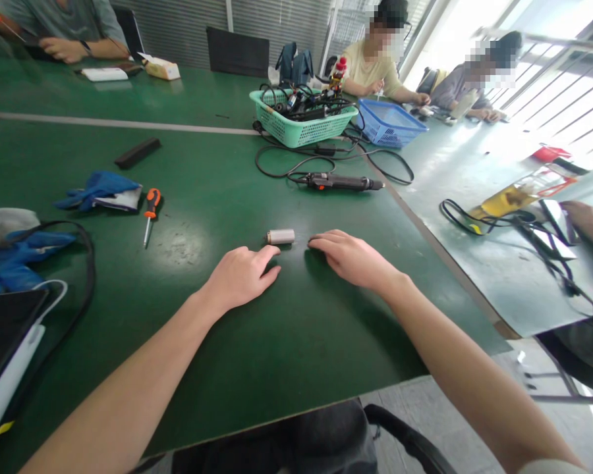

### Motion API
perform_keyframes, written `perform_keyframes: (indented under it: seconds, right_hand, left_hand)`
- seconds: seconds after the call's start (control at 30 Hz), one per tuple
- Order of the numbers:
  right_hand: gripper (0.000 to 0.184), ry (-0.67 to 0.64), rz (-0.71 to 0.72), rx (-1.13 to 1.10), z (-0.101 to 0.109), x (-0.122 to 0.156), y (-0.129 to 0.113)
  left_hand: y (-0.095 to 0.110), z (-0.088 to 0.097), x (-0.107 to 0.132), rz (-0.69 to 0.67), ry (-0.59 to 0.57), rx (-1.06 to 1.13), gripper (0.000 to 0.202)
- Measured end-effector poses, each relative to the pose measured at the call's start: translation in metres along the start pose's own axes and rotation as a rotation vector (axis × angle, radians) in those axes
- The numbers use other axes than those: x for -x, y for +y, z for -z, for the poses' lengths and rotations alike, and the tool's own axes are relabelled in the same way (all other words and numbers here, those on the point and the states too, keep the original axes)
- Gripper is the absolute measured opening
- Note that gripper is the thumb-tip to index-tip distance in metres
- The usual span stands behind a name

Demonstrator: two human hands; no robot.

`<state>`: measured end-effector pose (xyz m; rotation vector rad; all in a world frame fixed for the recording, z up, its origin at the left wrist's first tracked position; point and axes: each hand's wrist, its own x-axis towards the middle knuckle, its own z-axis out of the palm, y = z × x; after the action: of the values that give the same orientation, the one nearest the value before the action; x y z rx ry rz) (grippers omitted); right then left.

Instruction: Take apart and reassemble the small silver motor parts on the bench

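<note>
Handily placed for reaching, the pale cylinder (281, 236) lies near the left hand (238, 273) and right hand (348, 257), loosely spread, seemingly empty.

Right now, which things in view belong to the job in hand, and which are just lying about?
Likely the job, judging by nearness:
small cylinder, just beyond the left hand's fingertips; right hand close by

Apparently lying about:
orange-and-black screwdriver
black electric screwdriver
dark bar
green basket
blue basket
</note>
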<state>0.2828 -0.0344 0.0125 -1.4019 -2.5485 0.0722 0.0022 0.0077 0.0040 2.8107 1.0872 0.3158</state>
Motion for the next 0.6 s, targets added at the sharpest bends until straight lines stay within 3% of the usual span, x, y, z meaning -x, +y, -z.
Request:
perform_keyframes:
  seconds: [0.33, 0.47, 0.6]
  right_hand:
    - [0.044, -0.018, -0.364, 0.175, 0.02, 0.095, 0.137]
    - [0.039, 0.071, -0.409, 0.195, 0.019, 0.115, 0.162]
    - [0.035, 0.162, -0.418, 0.221, 0.014, 0.123, 0.167]
  left_hand:
    - [-0.004, -0.002, 0.002, -0.003, 0.028, -0.025, 0.03]
    - [-0.004, -0.002, 0.002, -0.007, 0.032, -0.031, 0.03]
    - [-0.004, -0.001, 0.002, -0.015, 0.034, -0.02, 0.029]
